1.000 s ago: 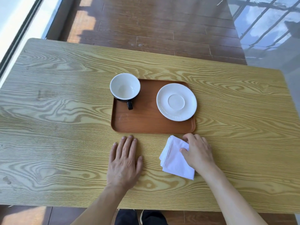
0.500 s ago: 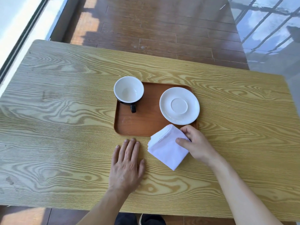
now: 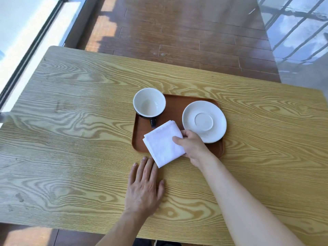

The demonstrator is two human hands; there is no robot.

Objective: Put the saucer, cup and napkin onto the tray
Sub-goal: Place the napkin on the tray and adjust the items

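A brown tray (image 3: 174,110) lies in the middle of the wooden table. A cup (image 3: 149,103), white inside and black outside, stands on the tray's far left corner with its handle toward me. A white saucer (image 3: 204,121) rests on the tray's right side. My right hand (image 3: 192,146) pinches the right edge of a folded white napkin (image 3: 164,143), which hangs over the tray's near left part with its lowest corner past the near rim. My left hand (image 3: 144,188) lies flat on the table just in front of the tray, fingers apart, fingertips close under the napkin's corner.
The table (image 3: 71,139) reaches to its far edge, with a dark wooden floor (image 3: 177,32) beyond. A window frame (image 3: 30,48) runs along the left. A glass railing (image 3: 298,32) is at the upper right.
My right hand has lifted the napkin from the table in front of the tray and carried it forward and left over the tray. My left hand has stayed flat on the table.
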